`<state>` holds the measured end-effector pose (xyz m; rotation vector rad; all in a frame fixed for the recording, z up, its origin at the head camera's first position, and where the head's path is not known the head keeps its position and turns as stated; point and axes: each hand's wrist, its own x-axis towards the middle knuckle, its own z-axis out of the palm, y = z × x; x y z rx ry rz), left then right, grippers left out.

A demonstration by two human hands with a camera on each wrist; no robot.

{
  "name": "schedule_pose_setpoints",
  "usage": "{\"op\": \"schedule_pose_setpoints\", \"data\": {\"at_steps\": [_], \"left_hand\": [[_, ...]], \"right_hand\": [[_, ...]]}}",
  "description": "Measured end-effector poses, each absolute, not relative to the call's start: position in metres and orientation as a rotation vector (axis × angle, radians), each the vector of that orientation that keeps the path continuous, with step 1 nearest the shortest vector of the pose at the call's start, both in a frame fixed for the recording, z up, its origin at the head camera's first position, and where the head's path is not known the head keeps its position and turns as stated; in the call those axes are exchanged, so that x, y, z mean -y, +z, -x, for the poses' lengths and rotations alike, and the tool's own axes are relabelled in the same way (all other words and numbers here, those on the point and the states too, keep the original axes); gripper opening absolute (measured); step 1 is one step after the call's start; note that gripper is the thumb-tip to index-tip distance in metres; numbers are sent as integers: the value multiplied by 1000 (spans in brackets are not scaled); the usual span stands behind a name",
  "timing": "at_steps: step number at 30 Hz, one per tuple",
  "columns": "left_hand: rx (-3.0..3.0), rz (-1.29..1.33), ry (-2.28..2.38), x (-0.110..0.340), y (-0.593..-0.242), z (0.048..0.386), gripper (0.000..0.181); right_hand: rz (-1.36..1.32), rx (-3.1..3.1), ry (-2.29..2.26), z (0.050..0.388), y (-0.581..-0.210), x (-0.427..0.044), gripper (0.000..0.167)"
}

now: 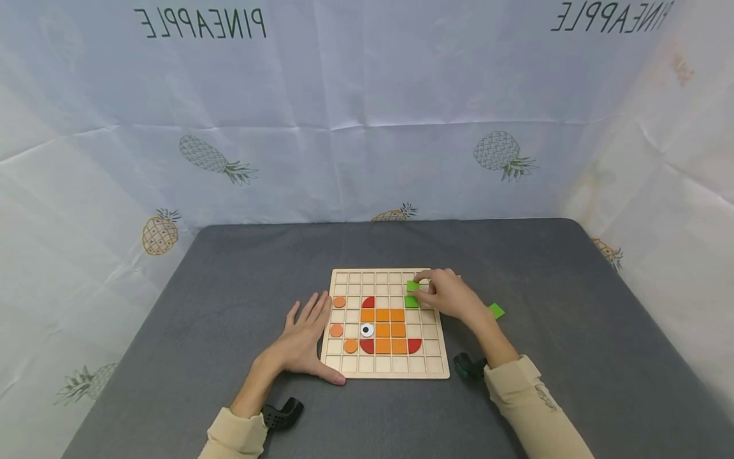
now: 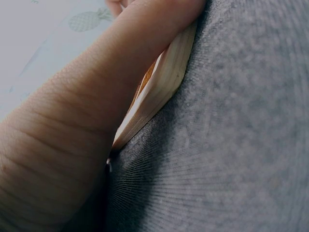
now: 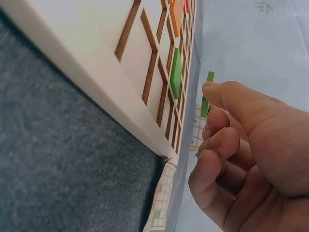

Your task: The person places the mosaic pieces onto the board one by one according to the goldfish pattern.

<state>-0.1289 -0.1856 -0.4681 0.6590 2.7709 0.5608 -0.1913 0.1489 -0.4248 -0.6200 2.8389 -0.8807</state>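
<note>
A wooden grid board (image 1: 415, 364) lies on the table with flat coloured pieces set in its cells. Between thumb and index finger my right hand (image 1: 450, 293) pinches a green square tile (image 3: 205, 107), above the board's upper right part. Another green tile (image 1: 411, 301) sits in a cell just below it. Spread fingers of my left hand (image 1: 301, 341) rest along the board's left edge, with the thumb at the lower left corner. Orange squares (image 1: 383, 330), red quarter-round pieces (image 1: 414, 346) and a white eye disc (image 1: 367, 329) form a cluster mid-board.
Three orange discs (image 1: 336, 330) sit in cells on the board's left side. A loose green tile (image 1: 496, 310) lies right of the board, beside my right forearm. A printed grid sheet (image 3: 161, 198) shows past the board's edge. A pineapple-print curtain (image 1: 367, 172) hangs behind the grey table (image 1: 258, 268).
</note>
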Motion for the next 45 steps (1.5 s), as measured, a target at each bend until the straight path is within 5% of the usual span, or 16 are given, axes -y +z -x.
{"op": "schedule_pose_setpoints", "data": {"at_steps": [45], "left_hand": [[-2761, -637, 517, 187, -468, 130, 154]], "right_hand": [[523, -2858, -824, 196, -433, -142, 33]]}}
